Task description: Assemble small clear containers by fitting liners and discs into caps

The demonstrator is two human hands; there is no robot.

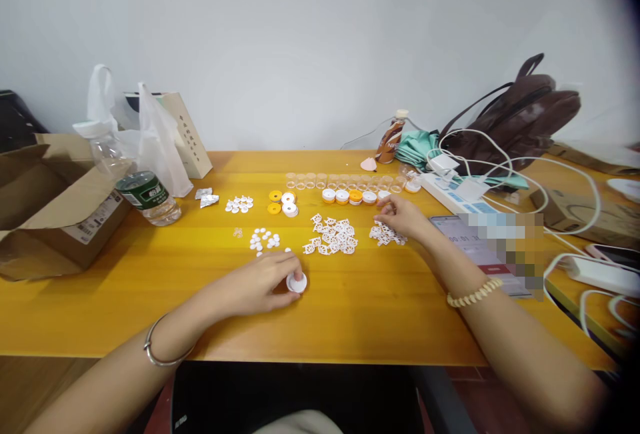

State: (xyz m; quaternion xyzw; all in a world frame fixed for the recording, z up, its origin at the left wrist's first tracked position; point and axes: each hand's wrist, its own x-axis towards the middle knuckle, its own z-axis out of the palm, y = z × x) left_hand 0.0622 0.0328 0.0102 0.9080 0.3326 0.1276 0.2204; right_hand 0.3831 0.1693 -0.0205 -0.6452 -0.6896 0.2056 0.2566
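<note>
My left hand [273, 281] is closed around a small white round cap [297, 283] near the front of the table, thumb on the near side and fingers over the top. Out to the right, my right hand [400, 215] has its fingers bent together above a small pile of white plastic pieces [387, 235], close to the right end of a row of white and orange round caps [355, 197]. What its fingertips hold, if anything, is too small to make out. A larger pile of white openwork plastic pieces [333, 237] lies between my hands. White discs [265, 239] are scattered beyond my left hand.
Clear plastic cups [340, 181] line up at the back. Stacked orange and white caps [283, 202] and white pieces [239, 204] lie left of centre. A cardboard box [60, 214] and bottle [145, 197] stand left; a phone [463, 241], power strip [450, 193] and cables are right.
</note>
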